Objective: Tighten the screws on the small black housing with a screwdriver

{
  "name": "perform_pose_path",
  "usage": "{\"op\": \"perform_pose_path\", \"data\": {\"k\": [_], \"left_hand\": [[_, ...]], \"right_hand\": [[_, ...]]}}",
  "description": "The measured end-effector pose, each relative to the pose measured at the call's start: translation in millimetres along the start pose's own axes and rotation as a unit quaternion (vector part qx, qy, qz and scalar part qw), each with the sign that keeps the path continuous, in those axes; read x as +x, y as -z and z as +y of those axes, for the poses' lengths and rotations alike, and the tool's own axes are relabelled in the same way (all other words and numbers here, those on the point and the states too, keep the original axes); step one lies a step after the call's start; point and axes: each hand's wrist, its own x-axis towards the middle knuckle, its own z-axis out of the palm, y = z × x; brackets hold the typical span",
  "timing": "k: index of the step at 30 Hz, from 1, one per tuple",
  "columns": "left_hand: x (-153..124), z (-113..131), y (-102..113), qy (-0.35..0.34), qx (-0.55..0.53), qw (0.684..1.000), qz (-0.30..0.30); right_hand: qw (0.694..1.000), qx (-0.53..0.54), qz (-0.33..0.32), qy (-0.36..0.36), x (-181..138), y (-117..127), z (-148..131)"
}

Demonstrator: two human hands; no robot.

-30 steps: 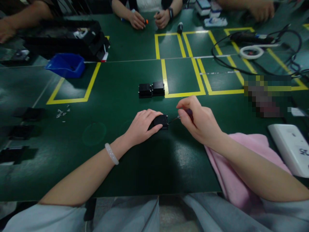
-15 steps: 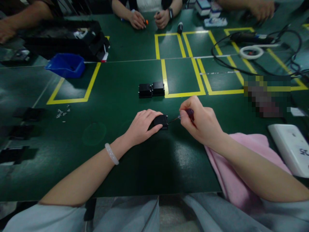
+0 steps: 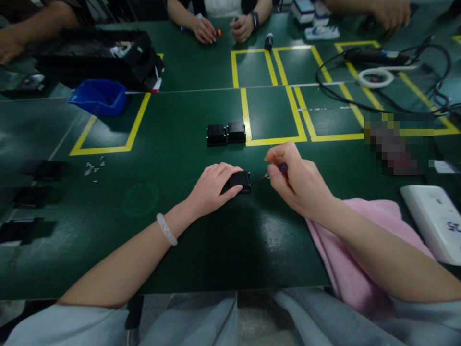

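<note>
My left hand (image 3: 215, 189) grips a small black box (image 3: 240, 179) and presses it down on the green table (image 3: 216, 254). Its fingers cover the box's left part. My right hand (image 3: 297, 180) is closed around the dark handle of a screwdriver (image 3: 283, 169), the index finger slightly raised. The screwdriver's thin shaft points left, its tip at the box's right side near a small screw; the exact contact is too small to make out. Two similar black boxes (image 3: 226, 133) stand side by side just beyond. To the left lie several small silver screws (image 3: 92, 168).
A blue bin (image 3: 99, 98) stands before a black rack (image 3: 97, 57) at back left. Black parts (image 3: 29, 197) lie at far left. On the right are a pink cloth (image 3: 374, 211), a white power strip (image 3: 434, 223) and a cable (image 3: 320, 84). Co-workers' hands (image 3: 242, 30) are across the table.
My right index finger has lifted and shifted slightly on the screwdriver handle. My left hand and the box have stayed in place.
</note>
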Motion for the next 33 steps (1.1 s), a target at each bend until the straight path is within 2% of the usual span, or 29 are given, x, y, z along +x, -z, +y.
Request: {"op": "perform_pose_path", "data": {"k": [3,10,16,22,28,33], "left_hand": [[0.0,0.0,0.1,-0.001,0.003,1.000,0.002],[0.3,0.1,0.5,-0.004,0.003,1.000,0.001],[-0.2,0.3,0.9,0.001,0.000,1.000,-0.002],[-0.1,0.5,0.8,0.000,-0.002,1.000,-0.001],[-0.4,0.5,1.2,0.000,-0.004,1.000,0.000],[-0.1,0.1,0.7,-0.003,-0.001,1.000,0.003]], "right_hand": [[1.000,-0.008,-0.015,0.014,1.1,1.3,-0.7],[1.000,-0.010,0.010,0.000,0.3,-1.4,0.1],[0.999,-0.011,-0.030,0.005,1.1,2.7,-1.5],[1.000,-0.019,0.008,-0.002,0.3,-0.9,-0.8],[0.999,-0.029,-0.027,0.018,0.8,2.6,-2.0],[0.999,-0.039,0.007,0.011,0.6,-0.1,-1.2]]}}
